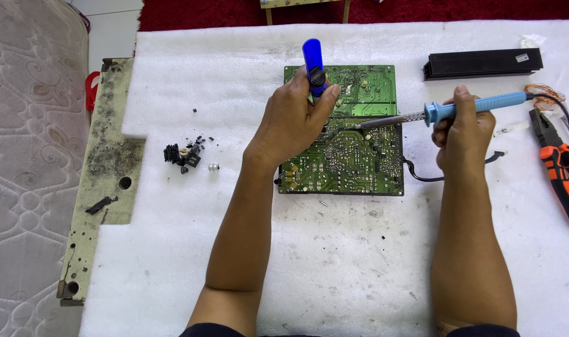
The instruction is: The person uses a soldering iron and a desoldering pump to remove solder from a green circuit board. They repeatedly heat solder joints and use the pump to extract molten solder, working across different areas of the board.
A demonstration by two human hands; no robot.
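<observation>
green rectangular circuit board (pixel 350 159) lies solder-side up on the white foam sheet (pixel 334 262), under both our hands. our right hand (pixel 462 134) grips a blue-handled soldering iron (pixel 472 106), its tip touching the board's middle. our left hand (pixel 294 122) clasps a blue desoldering pump (pixel 313 65) upright, just beside that tip. we judge a joint is being heated; next the pump nozzle must meet the molten solder.

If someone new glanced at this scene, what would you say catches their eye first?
Probably the green circuit board in the middle of the white foam sheet. The left hand holds a blue desoldering pump upright on it, while the right hand aims a blue-handled soldering iron at it.
</observation>
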